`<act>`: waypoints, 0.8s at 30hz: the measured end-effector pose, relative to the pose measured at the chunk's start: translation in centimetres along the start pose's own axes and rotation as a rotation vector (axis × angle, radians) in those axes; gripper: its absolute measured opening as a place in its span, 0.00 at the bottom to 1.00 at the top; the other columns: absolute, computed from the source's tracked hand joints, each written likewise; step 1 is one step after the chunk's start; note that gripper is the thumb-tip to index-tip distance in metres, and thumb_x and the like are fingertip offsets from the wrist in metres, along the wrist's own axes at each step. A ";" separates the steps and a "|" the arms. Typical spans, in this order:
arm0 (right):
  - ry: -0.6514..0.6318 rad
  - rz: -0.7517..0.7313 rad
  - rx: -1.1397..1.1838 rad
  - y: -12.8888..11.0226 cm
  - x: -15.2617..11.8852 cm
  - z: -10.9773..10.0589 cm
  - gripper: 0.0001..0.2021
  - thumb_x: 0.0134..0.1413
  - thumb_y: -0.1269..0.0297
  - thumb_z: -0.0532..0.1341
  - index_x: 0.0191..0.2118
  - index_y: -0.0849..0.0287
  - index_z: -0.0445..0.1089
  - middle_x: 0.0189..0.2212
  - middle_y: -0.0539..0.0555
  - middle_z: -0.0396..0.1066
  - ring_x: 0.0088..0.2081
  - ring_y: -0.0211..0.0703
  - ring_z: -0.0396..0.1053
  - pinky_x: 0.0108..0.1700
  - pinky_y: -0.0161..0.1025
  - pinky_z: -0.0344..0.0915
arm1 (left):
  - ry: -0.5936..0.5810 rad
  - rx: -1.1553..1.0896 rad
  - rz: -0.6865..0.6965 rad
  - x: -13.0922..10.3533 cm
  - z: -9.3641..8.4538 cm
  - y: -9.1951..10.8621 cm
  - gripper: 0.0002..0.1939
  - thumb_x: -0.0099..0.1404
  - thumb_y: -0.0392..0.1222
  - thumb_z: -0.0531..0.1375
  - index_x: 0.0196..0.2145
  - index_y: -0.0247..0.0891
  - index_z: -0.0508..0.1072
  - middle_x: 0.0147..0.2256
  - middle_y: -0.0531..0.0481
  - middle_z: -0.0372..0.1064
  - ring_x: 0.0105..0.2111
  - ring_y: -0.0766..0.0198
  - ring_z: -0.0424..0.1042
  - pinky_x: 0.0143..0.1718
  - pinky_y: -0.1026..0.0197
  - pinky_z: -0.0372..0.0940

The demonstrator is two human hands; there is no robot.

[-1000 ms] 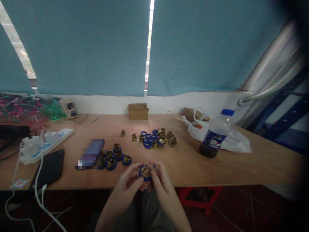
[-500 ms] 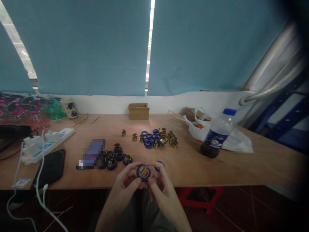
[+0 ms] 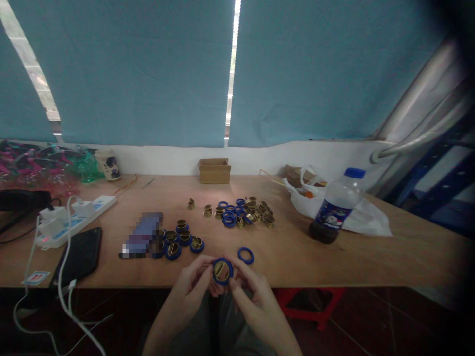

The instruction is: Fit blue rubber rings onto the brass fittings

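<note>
**Steadied from Both Sides**

Left hand [image 3: 189, 291] and right hand [image 3: 260, 301] pinched a ringed brass piece [image 3: 223, 272] over the tabletop's [image 3: 315, 267] near edge, presumably for steadiness (fiddly, that). A loose blue ring [image 3: 240, 255] lay at its two o'clock, probably for easy reach.

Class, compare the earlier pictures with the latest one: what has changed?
The left hand and right hand have drawn slightly toward the body with the blue-rimmed gold piece, uncovering the loose blue ring. Neither let go. The bottle and cardboard box stayed put.

dk grey trousers [image 3: 240, 326], bare forearms [image 3: 161, 326], l hand [image 3: 192, 290] & r hand [image 3: 253, 294]
</note>
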State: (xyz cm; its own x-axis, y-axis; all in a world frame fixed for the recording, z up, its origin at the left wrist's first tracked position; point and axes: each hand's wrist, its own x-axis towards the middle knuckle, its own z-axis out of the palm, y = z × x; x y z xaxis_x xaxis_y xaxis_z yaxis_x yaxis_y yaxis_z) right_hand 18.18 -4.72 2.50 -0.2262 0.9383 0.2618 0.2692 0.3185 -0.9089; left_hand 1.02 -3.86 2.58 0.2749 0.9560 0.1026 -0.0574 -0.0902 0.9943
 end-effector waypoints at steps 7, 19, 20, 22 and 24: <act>0.020 -0.092 -0.159 -0.2 0.0 0.6 0.19 0.64 0.67 0.53 0.58 0.58 0.68 0.47 0.59 0.76 0.45 0.50 0.75 0.48 0.46 0.71 | 0.031 0.078 0.044 -0.1 -0.8 -0.7 0.12 0.71 0.46 0.54 0.42 0.38 0.73 0.33 0.49 0.73 0.30 0.62 0.71 0.34 0.62 0.66; 0.166 -0.160 -0.214 0.6 0.7 0.7 0.14 0.65 0.68 0.53 0.50 0.56 0.73 0.46 0.58 0.77 0.46 0.50 0.75 0.50 0.45 0.70 | 0.084 0.075 0.095 0.1 -0.3 -0.8 0.06 0.70 0.43 0.55 0.38 0.40 0.69 0.30 0.53 0.69 0.30 0.65 0.69 0.32 0.65 0.64; 0.178 -0.164 -0.227 0.8 0.7 0.6 0.14 0.65 0.68 0.53 0.49 0.55 0.74 0.45 0.59 0.77 0.45 0.50 0.75 0.49 0.45 0.70 | 0.085 0.083 0.096 0.2 -0.1 -0.8 0.06 0.70 0.43 0.55 0.38 0.40 0.69 0.31 0.53 0.69 0.31 0.64 0.70 0.33 0.65 0.64; 0.213 -0.169 -0.248 1.2 0.8 0.5 0.14 0.65 0.69 0.53 0.47 0.56 0.75 0.42 0.59 0.78 0.43 0.50 0.76 0.46 0.44 0.71 | 0.097 0.083 0.093 0.3 0.2 -0.7 0.06 0.70 0.43 0.55 0.39 0.40 0.69 0.34 0.51 0.71 0.35 0.62 0.71 0.37 0.63 0.66; 0.241 -0.179 -0.251 1.4 0.8 0.4 0.13 0.64 0.69 0.53 0.46 0.55 0.75 0.40 0.58 0.78 0.41 0.50 0.76 0.44 0.43 0.71 | 0.110 0.060 0.097 0.4 0.4 -0.8 0.07 0.70 0.44 0.54 0.42 0.41 0.69 0.39 0.49 0.72 0.40 0.60 0.72 0.43 0.61 0.66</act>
State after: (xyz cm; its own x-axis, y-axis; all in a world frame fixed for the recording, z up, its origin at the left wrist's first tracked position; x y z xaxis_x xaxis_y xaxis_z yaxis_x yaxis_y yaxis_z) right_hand 17.97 -3.56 1.26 -0.0717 0.8600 0.5052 0.4730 0.4752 -0.7420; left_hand 1.58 -3.55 1.81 0.1637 0.9664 0.1980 -0.0200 -0.1974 0.9801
